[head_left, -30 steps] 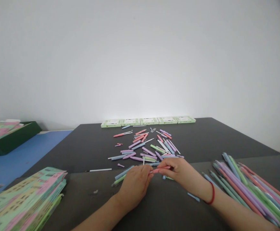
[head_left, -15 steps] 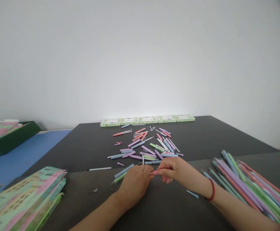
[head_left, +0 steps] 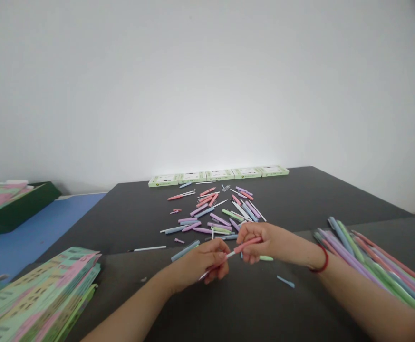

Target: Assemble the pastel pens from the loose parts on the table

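My right hand (head_left: 260, 242), with a red band at the wrist, is closed on a coral-pink pen barrel (head_left: 247, 244). The fingers of my left hand (head_left: 202, 261) pinch a thin white pen refill (head_left: 231, 254). Its exposed stretch meets the barrel's end between the two hands; how far it reaches inside is hidden. A light blue pen barrel (head_left: 185, 251) lies just behind my left hand. Beyond both hands spreads a loose pile of pastel pen parts, among them a purple barrel (head_left: 192, 226) and a green barrel (head_left: 232, 215).
Several pale green boxes (head_left: 220, 176) line the table's far edge. Bundled pens (head_left: 374, 270) lie at the right, printed packages (head_left: 46, 289) at the left. A small blue clip piece (head_left: 285, 281) rests near my right forearm. Farther left stands a dark green box (head_left: 22, 209).
My hands have lifted slightly and turned, so the white refill and coral barrel now show between them. The left hand has shifted from a flat-looking pose to a pinch.
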{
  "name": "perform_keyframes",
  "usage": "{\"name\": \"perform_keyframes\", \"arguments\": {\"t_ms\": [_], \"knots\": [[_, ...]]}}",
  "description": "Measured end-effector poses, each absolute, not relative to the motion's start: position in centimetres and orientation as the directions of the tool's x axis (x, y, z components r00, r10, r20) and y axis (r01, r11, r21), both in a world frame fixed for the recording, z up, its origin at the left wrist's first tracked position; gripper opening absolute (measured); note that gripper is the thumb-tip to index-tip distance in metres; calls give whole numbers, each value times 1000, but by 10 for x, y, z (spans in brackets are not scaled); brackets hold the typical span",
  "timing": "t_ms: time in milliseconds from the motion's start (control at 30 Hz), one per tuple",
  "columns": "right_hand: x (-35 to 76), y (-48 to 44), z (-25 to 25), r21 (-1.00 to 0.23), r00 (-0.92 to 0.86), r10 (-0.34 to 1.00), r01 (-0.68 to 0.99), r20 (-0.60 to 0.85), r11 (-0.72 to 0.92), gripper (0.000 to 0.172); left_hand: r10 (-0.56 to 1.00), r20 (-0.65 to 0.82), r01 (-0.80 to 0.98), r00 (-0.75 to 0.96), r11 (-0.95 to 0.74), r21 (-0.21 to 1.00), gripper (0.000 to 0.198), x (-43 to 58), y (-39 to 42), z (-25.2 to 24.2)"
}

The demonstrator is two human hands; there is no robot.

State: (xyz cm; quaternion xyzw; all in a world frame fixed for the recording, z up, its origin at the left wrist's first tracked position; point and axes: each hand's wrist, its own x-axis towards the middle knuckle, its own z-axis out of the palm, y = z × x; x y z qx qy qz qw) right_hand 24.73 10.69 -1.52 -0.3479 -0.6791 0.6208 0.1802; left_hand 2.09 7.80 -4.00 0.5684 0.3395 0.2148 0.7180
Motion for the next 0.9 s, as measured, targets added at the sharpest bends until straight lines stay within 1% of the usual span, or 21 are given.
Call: {"name": "perform_keyframes", "arguments": {"t_ms": [33,67,200,333,467,633,767,900], "knots": [[248,107,-14,-974,-719,670,227,-183,-23,21,645,-275,48,713,345,937,13,19,79,-40],[249,107,-13,-979,-738,652,203,-174,-31,21,610,-290,37,737,392,919,13,18,80,-41],[245,106,-18,-989,-733,665,129,-145,-74,23,531,-289,-22,796,503,864,12,19,79,-43],[240,106,-30,-988,-692,705,131,-153,-86,21,512,-259,-88,819,559,824,10,24,75,-46],[237,106,-40,-987,-678,718,113,-159,-111,23,535,-240,-133,810,567,813,13,28,72,-49],[227,104,-48,-985,-575,809,-25,-124,-168,21,606,-226,-156,763,511,845,16,29,74,-57],[218,100,-52,-988,-511,855,-66,-89,-143,24,658,-211,-170,722,466,868,21,32,77,-63],[224,106,-47,-996,-406,914,-73,-19,-53,23,679,-210,-190,704,464,865,20,33,77,-65]]}}
